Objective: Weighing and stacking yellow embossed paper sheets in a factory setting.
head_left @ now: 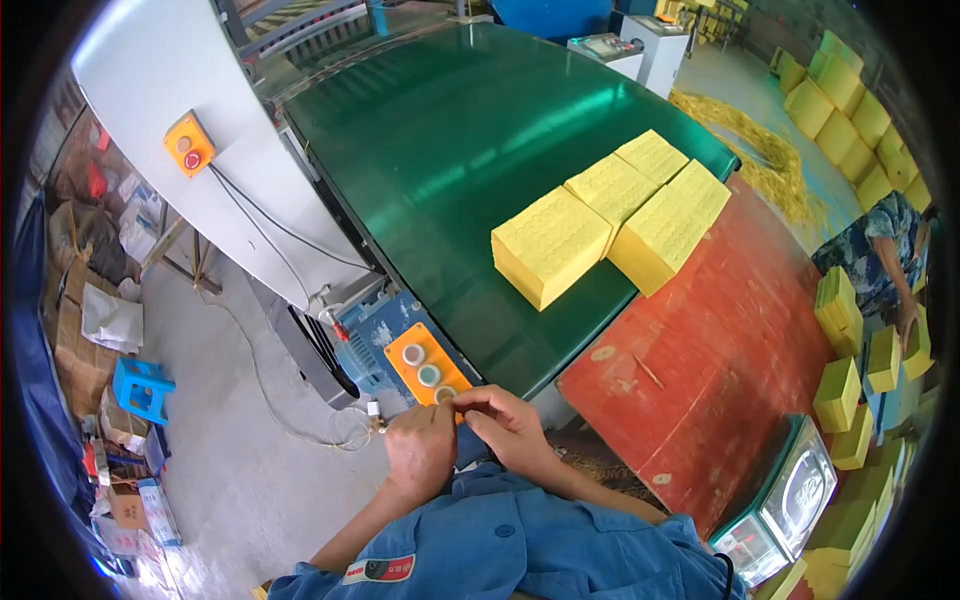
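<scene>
My left hand (420, 447) is curled into a fist close in front of my body. Right beside it, my right hand (508, 432) has its thumb and fingers pinched together, the fingertips meeting the left hand. Whatever they hold, if anything, is too small or hidden to make out. Just beyond them is an orange control box (405, 373) with three round buttons, its lowest button partly covered by my fingers. Further off, stacks of yellow embossed paper (555, 240) lie together on the green conveyor belt (420, 150), one stack (672, 222) reaching over its right edge.
A red worn board (700, 330) adjoins the belt on the right, with a glass-sided device (790, 500) at its near corner. At far right a co-worker's arm (890, 265) reaches among yellow paper stacks (838, 395). A blue stool (143, 390) and an orange stop-button box (188, 145) are left.
</scene>
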{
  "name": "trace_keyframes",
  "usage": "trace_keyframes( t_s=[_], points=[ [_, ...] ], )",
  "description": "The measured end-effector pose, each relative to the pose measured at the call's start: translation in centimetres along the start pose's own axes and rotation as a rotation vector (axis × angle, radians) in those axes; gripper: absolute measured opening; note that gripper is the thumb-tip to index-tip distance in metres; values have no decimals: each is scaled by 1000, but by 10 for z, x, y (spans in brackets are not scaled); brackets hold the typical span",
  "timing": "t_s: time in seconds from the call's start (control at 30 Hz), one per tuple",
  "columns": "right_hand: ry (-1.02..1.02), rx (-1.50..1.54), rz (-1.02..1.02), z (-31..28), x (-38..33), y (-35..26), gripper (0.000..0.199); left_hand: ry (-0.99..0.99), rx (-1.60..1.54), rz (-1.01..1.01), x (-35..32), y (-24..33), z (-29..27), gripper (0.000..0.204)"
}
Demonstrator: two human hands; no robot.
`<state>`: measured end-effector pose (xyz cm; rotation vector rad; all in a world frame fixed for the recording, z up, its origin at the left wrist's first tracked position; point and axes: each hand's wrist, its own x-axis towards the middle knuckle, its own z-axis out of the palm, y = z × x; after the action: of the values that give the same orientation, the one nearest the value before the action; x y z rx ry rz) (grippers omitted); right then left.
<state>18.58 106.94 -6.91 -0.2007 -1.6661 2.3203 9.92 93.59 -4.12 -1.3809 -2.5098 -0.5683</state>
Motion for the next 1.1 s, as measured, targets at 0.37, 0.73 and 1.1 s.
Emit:
trace_keyframes(
  t_s=[0.37,0.73,1.1],
  points=[
    [65,-60,-116,7,-3,1,23,43,35,-9,0,-2,5,10],
    [3,-54,-122,7,-8,1,24,82,126,-18,-5,-1,10,11],
    [54,48,-68,-23,-44,-20,27,-90,196,-101,12,22,-10,19]
  ],
)
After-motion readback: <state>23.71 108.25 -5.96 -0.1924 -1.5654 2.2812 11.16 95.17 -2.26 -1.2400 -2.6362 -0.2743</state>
